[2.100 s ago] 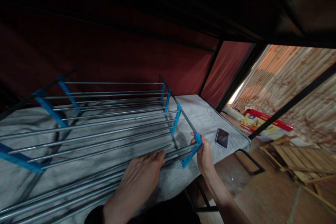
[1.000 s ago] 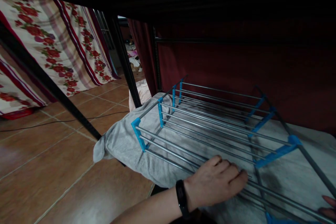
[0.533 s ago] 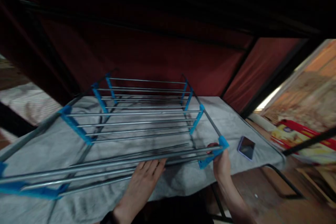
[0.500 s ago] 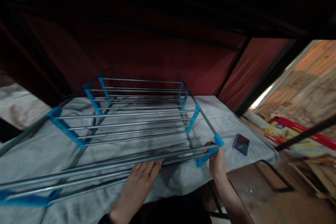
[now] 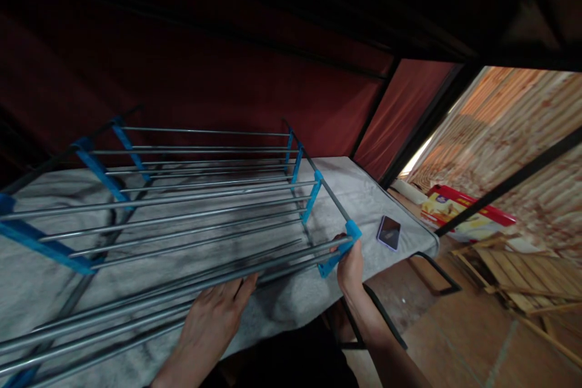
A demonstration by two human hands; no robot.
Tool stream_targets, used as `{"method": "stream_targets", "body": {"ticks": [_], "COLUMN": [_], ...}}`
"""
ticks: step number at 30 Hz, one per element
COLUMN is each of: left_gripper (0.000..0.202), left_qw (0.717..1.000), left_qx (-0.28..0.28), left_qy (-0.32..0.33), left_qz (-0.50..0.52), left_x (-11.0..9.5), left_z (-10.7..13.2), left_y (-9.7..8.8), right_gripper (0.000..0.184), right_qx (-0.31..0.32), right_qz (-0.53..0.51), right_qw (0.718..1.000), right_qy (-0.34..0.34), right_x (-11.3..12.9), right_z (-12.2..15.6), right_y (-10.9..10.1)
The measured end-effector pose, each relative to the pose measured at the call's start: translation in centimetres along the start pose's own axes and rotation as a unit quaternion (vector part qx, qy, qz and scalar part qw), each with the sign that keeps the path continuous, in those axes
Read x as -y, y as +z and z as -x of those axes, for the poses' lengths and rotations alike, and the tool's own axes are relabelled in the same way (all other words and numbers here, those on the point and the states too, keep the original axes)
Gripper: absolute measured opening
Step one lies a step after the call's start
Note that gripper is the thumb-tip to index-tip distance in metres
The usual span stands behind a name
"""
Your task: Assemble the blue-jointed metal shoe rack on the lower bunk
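A rack of grey metal tubes (image 5: 204,200) with blue plastic joints lies on its side over a pale cloth-covered surface (image 5: 291,309). My right hand (image 5: 351,264) is wrapped round the blue plastic joint (image 5: 353,231) at the rack's near right corner. Beside it, my left hand (image 5: 218,312) rests across the near metal tubes (image 5: 150,291), its fingers bent in behind the upper tube and its fingertips hidden. Several loose-looking thinner tubes (image 5: 273,250) lie just behind. The near left end of the rack runs out of view.
A phone (image 5: 389,233) lies on the cloth to the right. Beyond the edge are a red and yellow box (image 5: 464,211) and a folded wooden slatted piece (image 5: 522,273) on the tiled floor. Dark red fabric (image 5: 218,85) hangs behind, with dark frame bars.
The view has turned to the right, so the rack, phone and box appear farther left. Both hands keep their places on the rack.
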State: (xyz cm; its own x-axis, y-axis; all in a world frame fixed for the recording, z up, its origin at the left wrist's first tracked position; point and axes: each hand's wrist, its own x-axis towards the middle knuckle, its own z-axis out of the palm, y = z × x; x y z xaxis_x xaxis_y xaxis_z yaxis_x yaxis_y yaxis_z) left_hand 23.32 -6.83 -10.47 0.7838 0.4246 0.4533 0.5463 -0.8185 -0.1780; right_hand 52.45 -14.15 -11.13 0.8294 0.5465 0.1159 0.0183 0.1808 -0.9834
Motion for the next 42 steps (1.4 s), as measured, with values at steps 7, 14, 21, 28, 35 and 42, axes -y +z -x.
{"method": "stream_targets", "body": {"ticks": [7, 14, 21, 28, 35, 42], "left_gripper": [0.056, 0.051, 0.036, 0.033, 0.035, 0.035], "left_qw": [1.000, 0.995, 0.984, 0.975, 0.971, 0.962], "left_qx": [0.011, -0.043, 0.052, 0.107, 0.128, 0.166], "left_qy": [-0.006, -0.006, -0.127, -0.141, -0.144, -0.128], "left_qz": [0.007, 0.089, 0.110, 0.138, 0.143, 0.175], "left_x": [-0.4, -2.1, -0.8, -0.8, -0.8, -1.8], "left_z": [0.8, 5.9, 7.1, 5.7, 5.5, 3.5], "left_y": [-0.4, 1.3, 7.2, 8.5, 8.2, 7.7], "right_gripper": [0.053, 0.028, 0.035, 0.033, 0.030, 0.024], "right_qx": [0.012, 0.024, 0.161, 0.209, 0.198, 0.183], "right_qz": [-0.009, 0.045, 0.222, 0.250, 0.304, 0.381], "right_qw": [1.000, 0.998, 0.962, 0.941, 0.926, 0.904], "right_qy": [0.017, 0.043, -0.010, -0.088, -0.105, -0.070], "right_x": [-0.5, -5.7, -10.4, -10.9, -11.2, -10.3], "right_z": [-0.3, -0.1, 2.6, 2.1, 1.6, 0.8], "right_y": [-0.6, -4.7, -6.6, -6.5, -6.8, -6.1]}}
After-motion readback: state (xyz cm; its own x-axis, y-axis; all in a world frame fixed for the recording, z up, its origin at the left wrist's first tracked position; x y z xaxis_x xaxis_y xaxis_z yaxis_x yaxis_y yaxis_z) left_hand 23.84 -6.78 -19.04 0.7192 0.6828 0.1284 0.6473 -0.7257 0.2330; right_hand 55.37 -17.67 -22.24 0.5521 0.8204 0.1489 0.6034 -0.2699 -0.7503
